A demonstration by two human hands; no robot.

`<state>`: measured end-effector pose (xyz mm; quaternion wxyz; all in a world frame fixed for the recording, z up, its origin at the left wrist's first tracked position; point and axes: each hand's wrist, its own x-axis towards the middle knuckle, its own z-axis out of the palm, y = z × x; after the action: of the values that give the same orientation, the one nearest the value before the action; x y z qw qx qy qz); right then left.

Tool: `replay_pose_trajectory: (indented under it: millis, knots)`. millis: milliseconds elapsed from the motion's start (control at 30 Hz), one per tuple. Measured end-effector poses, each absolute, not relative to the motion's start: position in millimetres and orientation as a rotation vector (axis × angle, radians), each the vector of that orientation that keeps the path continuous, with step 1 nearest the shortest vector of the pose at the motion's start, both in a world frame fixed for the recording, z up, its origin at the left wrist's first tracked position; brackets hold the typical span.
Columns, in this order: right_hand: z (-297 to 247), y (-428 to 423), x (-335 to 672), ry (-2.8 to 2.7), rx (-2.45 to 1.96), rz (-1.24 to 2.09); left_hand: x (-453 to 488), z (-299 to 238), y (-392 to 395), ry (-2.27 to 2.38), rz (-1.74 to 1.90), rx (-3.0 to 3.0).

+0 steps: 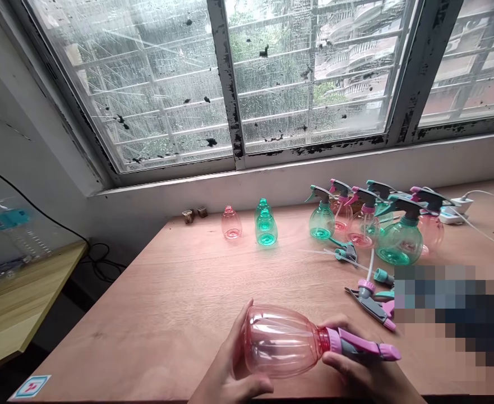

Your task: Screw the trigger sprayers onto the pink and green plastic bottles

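Observation:
A clear pink spray bottle lies sideways above the front of the table, its ribbed body to the left and its pink and grey trigger head to the right. Around the bottle's base my left hand is wrapped, thumb below and fingers behind. My right hand grips at the neck, with the thumb and fingers by the pink collar. The collar sits on the bottle's neck. Part of the right hand is hidden behind the trigger head.
A pink bottle and green bottles without heads stand at the back. Several assembled spray bottles stand back right. Loose trigger heads lie nearer, beside a blurred patch. A white power strip is behind; a window spans the wall.

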<state>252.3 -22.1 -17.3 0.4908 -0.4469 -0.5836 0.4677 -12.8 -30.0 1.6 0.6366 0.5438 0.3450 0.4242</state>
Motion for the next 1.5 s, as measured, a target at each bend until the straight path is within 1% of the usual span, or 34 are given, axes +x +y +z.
replay_pose_trajectory:
  millis: [167, 300, 433, 567, 733, 933, 1200, 1267, 1400, 1500]
  knots:
    - [-20, -21, 253, -1.554, -1.14, 1.031, -11, 8, -29, 0.831, 1.05, 1.216]
    - [-13, -22, 252, -1.563, -1.163, 1.028, -11, 9, -30, 0.883, 1.02, 1.228]
    - [-7, -23, 250, -1.463, -1.116, 1.162, -11, 8, -30, 0.794, 0.98, 1.239]
    - [-14, -23, 252, -1.394, -1.11, 1.269, -13, 1, -32, 0.758, 0.957, 1.265]
    - [-19, -24, 254, -1.311, -1.097, 1.404, -16, -10, -32, 0.761, 1.02, 1.37]
    - [-15, -22, 251, -1.304, -1.082, 1.353, -14, -4, -32, 0.721, 0.99, 1.251]
    - [-15, -23, 251, -1.455, -1.143, 1.13, -19, 0, -29, 0.947, 0.973, 1.314]
    - [-15, -24, 251, -1.427, -1.13, 1.176, -19, 1, -29, 0.909, 0.982, 1.31]
    - [-15, -24, 251, -1.276, -1.026, 1.415, -19, -1, -28, 0.767, 0.967, 1.353]
    - [-14, -23, 250, -1.235, -1.015, 1.434, -21, -5, -26, 0.747, 0.936, 1.4]
